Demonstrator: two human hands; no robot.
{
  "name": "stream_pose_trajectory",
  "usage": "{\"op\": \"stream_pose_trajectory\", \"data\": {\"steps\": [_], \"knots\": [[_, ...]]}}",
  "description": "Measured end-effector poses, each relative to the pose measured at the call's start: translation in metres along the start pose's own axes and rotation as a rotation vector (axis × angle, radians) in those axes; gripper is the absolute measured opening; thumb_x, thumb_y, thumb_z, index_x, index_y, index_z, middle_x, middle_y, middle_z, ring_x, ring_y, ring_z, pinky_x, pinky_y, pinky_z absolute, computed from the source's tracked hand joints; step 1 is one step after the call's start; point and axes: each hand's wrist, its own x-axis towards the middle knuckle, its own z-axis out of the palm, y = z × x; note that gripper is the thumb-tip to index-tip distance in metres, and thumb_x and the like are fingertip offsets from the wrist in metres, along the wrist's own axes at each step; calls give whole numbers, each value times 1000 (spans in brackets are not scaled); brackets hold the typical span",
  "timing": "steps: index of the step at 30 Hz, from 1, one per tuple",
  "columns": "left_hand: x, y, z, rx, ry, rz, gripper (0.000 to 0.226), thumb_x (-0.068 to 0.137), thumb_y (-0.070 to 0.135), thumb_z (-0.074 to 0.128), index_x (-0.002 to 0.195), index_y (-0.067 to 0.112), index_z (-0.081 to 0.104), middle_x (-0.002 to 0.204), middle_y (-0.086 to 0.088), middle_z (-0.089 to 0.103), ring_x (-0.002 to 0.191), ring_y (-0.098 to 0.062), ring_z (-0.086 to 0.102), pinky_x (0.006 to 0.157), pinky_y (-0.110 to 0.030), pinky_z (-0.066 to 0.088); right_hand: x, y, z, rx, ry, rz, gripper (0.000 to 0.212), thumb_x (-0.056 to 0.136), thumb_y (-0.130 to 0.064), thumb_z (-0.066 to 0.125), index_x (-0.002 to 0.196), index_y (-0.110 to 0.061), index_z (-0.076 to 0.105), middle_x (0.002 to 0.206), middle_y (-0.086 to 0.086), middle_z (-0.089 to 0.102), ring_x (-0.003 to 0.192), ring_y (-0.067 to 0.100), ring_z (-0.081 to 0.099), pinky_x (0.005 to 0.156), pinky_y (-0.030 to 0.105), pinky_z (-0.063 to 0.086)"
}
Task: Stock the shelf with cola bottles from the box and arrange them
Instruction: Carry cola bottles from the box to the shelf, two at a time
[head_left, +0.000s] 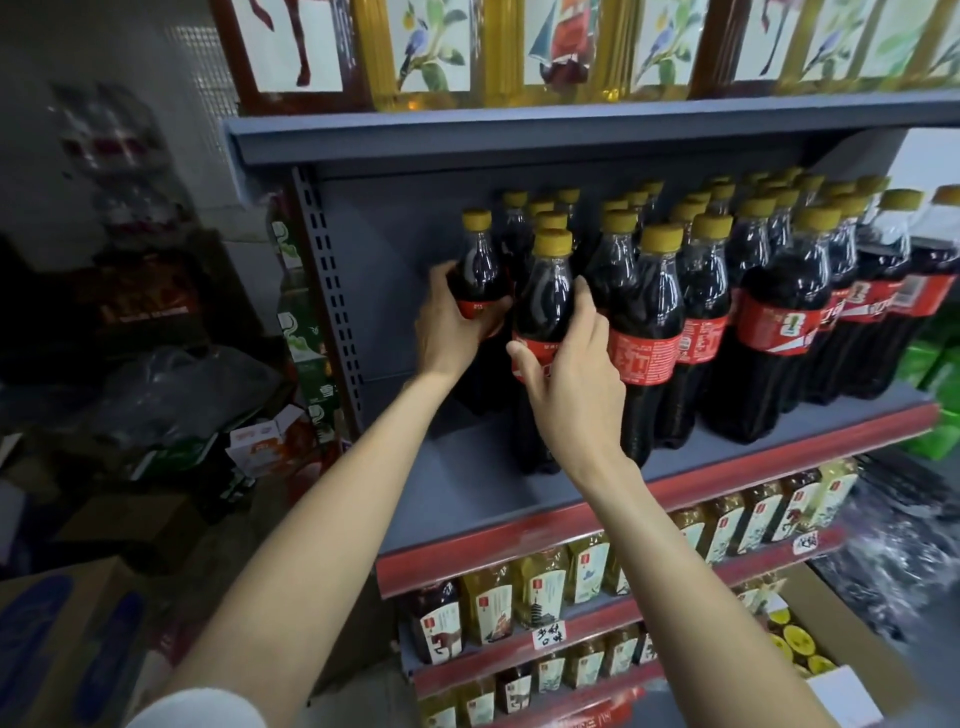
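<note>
Left hand (454, 325) wrapping fingers around dark plastic cola bottle with yellow cap and red label (475, 291), centre-left of frame, holding it at label height, probably seating it in back row. Right hand (569, 384) gripping second yellow-capped cola bottle (545, 332) at frame centre, thumb and fingers curled on label, apparently aligning front row. Both standing on grey metal shelf (467, 467); left portion bare, so room remaining. Stocked cola rows (769, 312) crowding right side, limiting shift that way. Cardboard box with yellow-capped bottles (800, 644) sitting lower right. Tea bottles (540, 587) occupying shelves below.
</note>
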Motion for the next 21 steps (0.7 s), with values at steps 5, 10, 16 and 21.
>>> {"op": "stream_pose_trajectory", "data": {"steps": [5, 10, 16, 21], "knots": [[4, -8, -3, -74, -72, 3, 61, 84, 36, 71, 134, 16, 42, 131, -2, 58, 118, -16, 55, 96, -29, 45, -3, 2, 1, 29, 21, -40, 85, 87, -35, 68, 150, -4, 19, 137, 15, 42, 118, 33, 53, 71, 41, 53], [13, -10, -7, -100, -203, -58, 64, 95, 31, 57, 148, 12, 28, 146, -5, 45, 133, -16, 43, 109, -26, 33, -10, 6, -1, 60, -19, -65, 91, 85, -23, 71, 152, -4, 13, 149, 19, 30, 134, 34, 38, 86, 43, 53], [-2, 2, -20, 2, -209, -89, 73, 96, 31, 54, 152, 16, 9, 153, -5, 34, 139, -17, 34, 103, -15, 25, -24, -1, -10, 153, 223, -206, 47, 94, -11, 58, 137, 0, 45, 136, 20, 47, 128, 29, 44, 104, 37, 43], [-58, 18, -57, 2, 14, -5, 49, 94, 26, 59, 139, 21, 42, 130, 7, 57, 123, -5, 49, 103, -21, 37, -33, -22, -21, 363, 343, -322, 22, 92, -9, 58, 112, -1, 62, 110, 11, 65, 105, 23, 59, 92, 36, 46]]}}
